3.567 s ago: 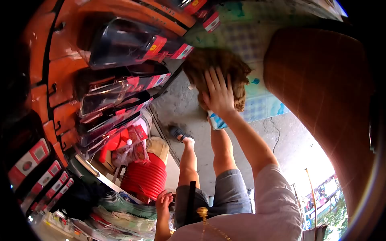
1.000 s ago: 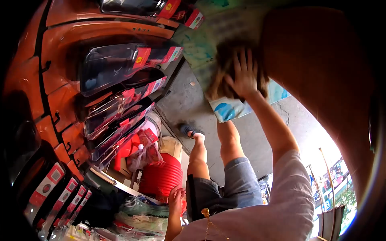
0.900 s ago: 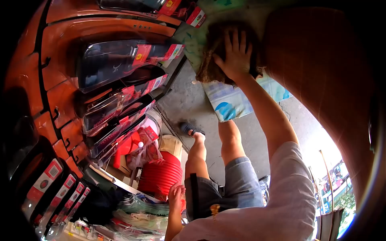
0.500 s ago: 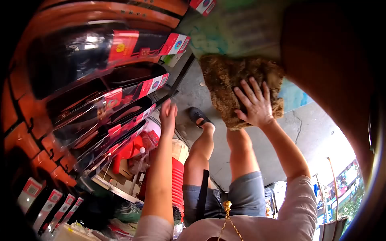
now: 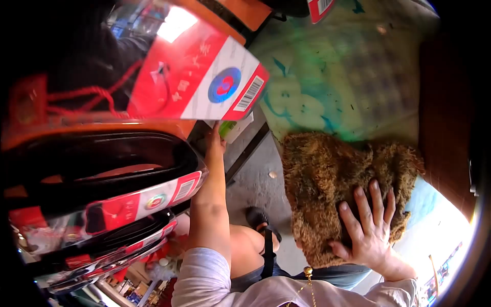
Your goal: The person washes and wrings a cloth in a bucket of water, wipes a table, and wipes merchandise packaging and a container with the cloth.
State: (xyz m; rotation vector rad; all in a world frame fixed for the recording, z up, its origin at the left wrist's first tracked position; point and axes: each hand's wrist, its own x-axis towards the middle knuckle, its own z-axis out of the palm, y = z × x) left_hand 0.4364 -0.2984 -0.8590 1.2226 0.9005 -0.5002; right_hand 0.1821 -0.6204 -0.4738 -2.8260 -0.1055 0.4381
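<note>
My right hand lies flat with fingers spread on a brown shaggy, fur-like cloth. The cloth hangs over the near edge of a table with a greenish, blue-patterned cover. My left arm reaches up along the hanging packages, and my left hand is beside a small green-and-white packet. The lower edge of a large clear plastic package with a red-and-white label partly covers that hand. Its fingers are mostly hidden, so whether it grips anything does not show.
Several black items in clear plastic with red-and-white barcode labels hang at the left on an orange rack. A dark brown panel stands at the right. Below are grey floor and my foot in a black shoe.
The view has moved closer to the packages and table. My left hand has gone up, partly behind the large package. My right hand stays flat on the brown cloth.
</note>
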